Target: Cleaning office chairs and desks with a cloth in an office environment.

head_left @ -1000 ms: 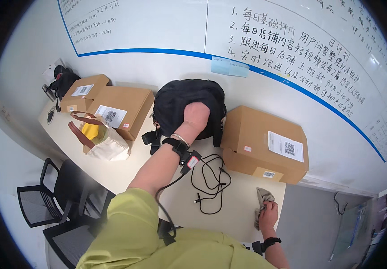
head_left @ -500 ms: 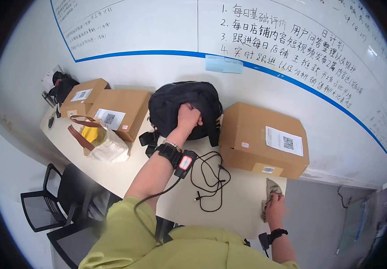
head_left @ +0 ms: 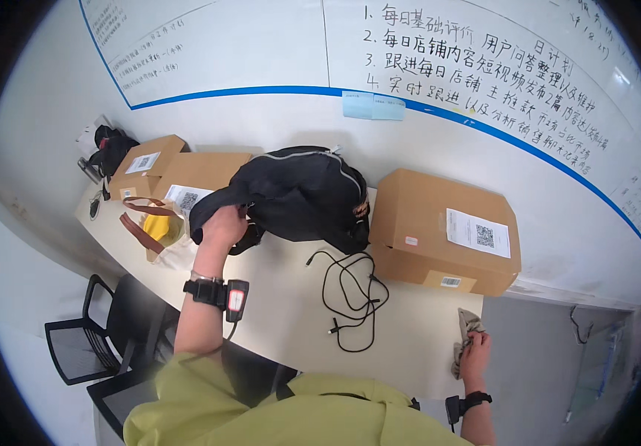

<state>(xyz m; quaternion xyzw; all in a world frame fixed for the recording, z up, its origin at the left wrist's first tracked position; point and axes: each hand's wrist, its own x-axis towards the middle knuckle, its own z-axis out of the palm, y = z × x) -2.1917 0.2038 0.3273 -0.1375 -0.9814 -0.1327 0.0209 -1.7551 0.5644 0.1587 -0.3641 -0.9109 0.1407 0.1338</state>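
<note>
My left hand (head_left: pixel 225 225) is closed on the left side of a black backpack (head_left: pixel 306 195), pulling its fabric out to the left. The bag lies tilted at the back of the table, its zipper curving along the top. At the table's right edge, my right hand (head_left: pixel 474 354) has its fingers closed on a crumpled grey-brown cloth (head_left: pixel 469 324). A tangled black cable (head_left: pixel 369 303) lies on the tabletop between my two hands. Just left of my left hand stands a cream tote bag (head_left: pixel 179 251) with brown handles and something yellow inside, partly hidden by the backpack.
A closed cardboard box (head_left: pixel 424 215) sits right of the backpack. Two more boxes, one a smaller carton (head_left: pixel 142 160), stand at the back left, near a dark bag (head_left: pixel 112 149). Black chairs (head_left: pixel 138 316) are by the near left side of the white table (head_left: pixel 283 312). A whiteboard (head_left: pixel 224 44) hangs behind.
My left hand has moved left and nearer, dragging the backpack's left side with it; the bag has tilted and spread leftward. My right hand stays on the cloth at the table edge.
</note>
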